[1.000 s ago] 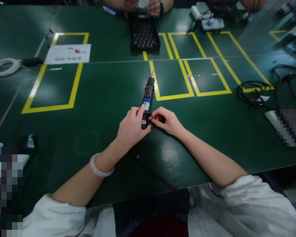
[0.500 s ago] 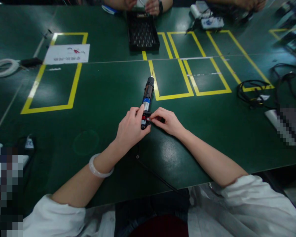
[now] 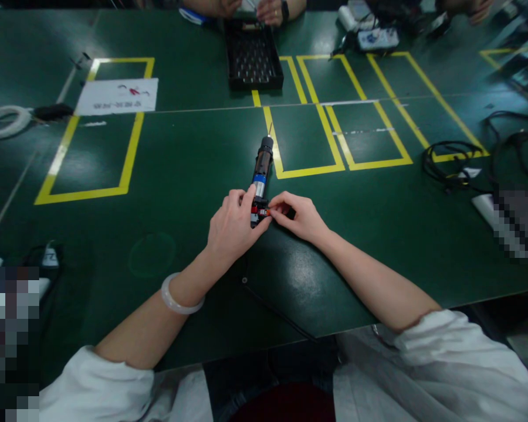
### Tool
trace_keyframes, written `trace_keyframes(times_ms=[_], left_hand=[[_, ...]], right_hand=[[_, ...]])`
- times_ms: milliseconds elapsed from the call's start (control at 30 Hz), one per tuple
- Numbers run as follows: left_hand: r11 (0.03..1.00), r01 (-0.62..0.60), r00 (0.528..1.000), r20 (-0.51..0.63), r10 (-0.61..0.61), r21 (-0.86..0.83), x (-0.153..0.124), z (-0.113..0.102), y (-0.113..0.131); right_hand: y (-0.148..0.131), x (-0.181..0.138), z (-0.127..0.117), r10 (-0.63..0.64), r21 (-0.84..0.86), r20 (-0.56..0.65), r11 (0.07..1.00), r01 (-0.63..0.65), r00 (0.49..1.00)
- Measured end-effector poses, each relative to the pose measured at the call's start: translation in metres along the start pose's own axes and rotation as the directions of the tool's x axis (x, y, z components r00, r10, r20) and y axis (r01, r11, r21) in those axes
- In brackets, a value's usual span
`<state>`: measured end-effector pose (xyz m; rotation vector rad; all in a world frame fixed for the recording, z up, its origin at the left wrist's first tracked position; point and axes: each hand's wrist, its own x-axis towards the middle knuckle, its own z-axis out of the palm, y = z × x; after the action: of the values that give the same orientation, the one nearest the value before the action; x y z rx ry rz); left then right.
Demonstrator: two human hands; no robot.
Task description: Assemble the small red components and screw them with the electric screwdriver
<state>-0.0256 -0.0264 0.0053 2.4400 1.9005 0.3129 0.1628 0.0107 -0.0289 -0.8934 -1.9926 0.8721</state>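
An electric screwdriver (image 3: 261, 169) with a black body, a blue band and a thin bit lies on the green table (image 3: 180, 176), tip pointing away from me. My left hand (image 3: 232, 227) is wrapped round its near end. My right hand (image 3: 297, 217) pinches a small red and orange part at that same end, fingers closed. A black cable (image 3: 273, 308) runs from the tool toward me over the table edge.
A black tray (image 3: 253, 58) stands at the far side, with another person's hands (image 3: 246, 7) behind it. Yellow tape rectangles (image 3: 334, 117) mark the table. A white paper (image 3: 117, 97) and a white tape roll (image 3: 4, 120) lie at the left, black cables (image 3: 455, 164) at the right.
Both hands stay at the near end of the screwdriver. The right fingers shift slightly on the small red part; the tool barely moves.
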Motion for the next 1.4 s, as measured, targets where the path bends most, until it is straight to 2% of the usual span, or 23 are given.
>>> trace_keyframes(times_ms=[333,533,667,833,1133,1267,1400], left_hand=[[1.0,0.0,0.999,0.048,-0.001,0.023,0.002,-0.004,-0.005],[0.997,0.023,0.998,0.054,-0.028,0.078,0.009,-0.008,-0.025],[0.986,0.129,0.989,0.055,-0.135,0.104,0.018,-0.014,-0.052],[0.956,0.271,0.96,0.047,-0.277,0.112,0.024,-0.025,-0.103],[0.833,0.54,0.84,-0.011,-0.543,0.122,0.015,-0.038,-0.197],[0.791,0.599,0.799,-0.024,-0.601,0.121,0.007,-0.041,-0.221],[0.77,0.62,0.782,-0.046,-0.621,0.153,0.004,-0.044,-0.226]], right_hand=[[0.0,0.0,-0.001,-0.004,-0.011,0.045,1.0,0.005,0.999],[0.002,0.0,-0.001,0.004,-0.011,0.038,1.0,-0.003,0.999],[0.002,0.0,-0.003,0.02,-0.02,0.042,1.0,-0.019,0.999],[0.004,0.0,-0.004,0.013,-0.015,0.042,1.0,-0.013,0.999],[0.001,0.001,-0.004,0.038,-0.016,0.054,0.999,-0.037,0.998],[0.002,0.001,-0.003,0.026,-0.014,0.054,1.0,-0.025,0.998],[0.003,0.0,-0.003,0.035,-0.021,0.055,0.999,-0.034,0.998]])
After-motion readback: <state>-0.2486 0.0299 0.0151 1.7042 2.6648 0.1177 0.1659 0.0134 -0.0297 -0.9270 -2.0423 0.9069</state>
